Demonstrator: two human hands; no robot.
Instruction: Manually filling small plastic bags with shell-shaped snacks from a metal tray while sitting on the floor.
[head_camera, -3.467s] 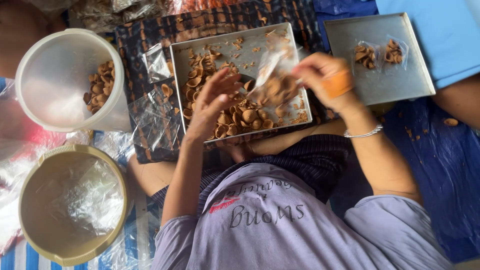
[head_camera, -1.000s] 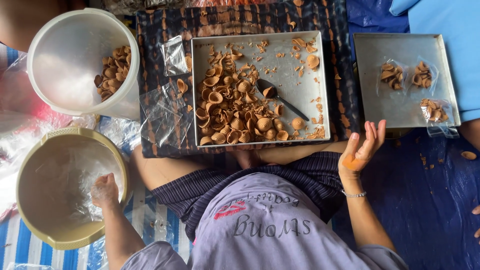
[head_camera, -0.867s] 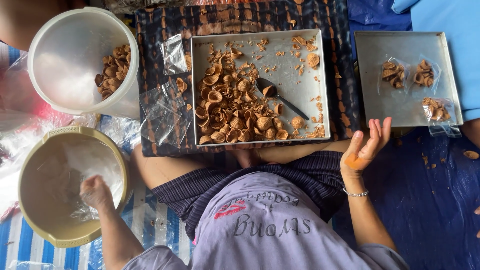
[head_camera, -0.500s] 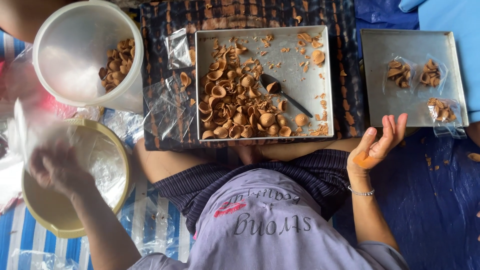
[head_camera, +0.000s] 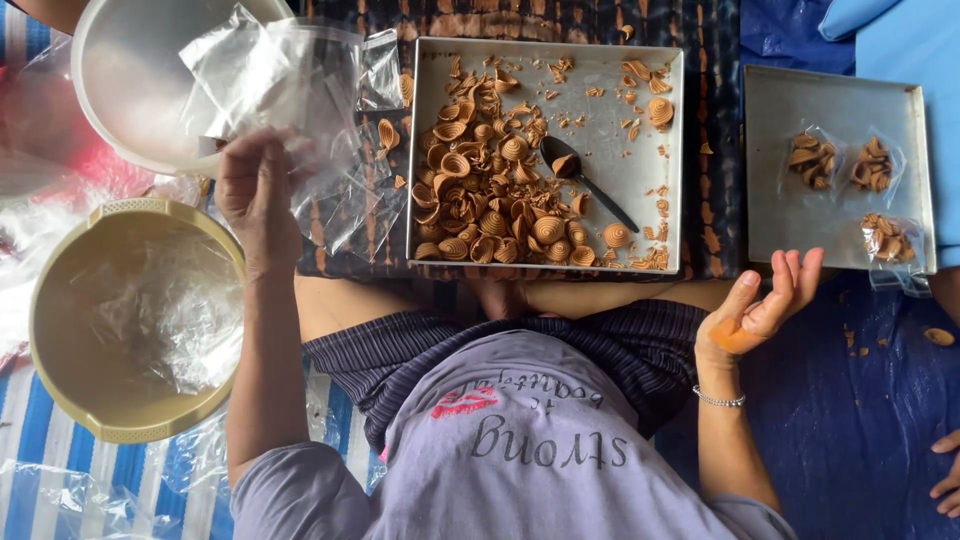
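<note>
Above tray (head_camera: 545, 262), left hand (head_camera: 255, 190) gripping bag (head_camera: 275, 85)

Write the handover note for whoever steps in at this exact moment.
Left hand: raised, pinching an empty clear plastic bag above the white bucket.
Right hand: open, palm up, nothing gripped, beside the small tray.
Big tray: pile of curled brown snacks, with a black spoon lying on it.
Tan basin: holds the spare empty bags.
Done: three filled packets lie on the small tray.
Left: the bag in hand is unfilled; most snacks remain loose.
</note>
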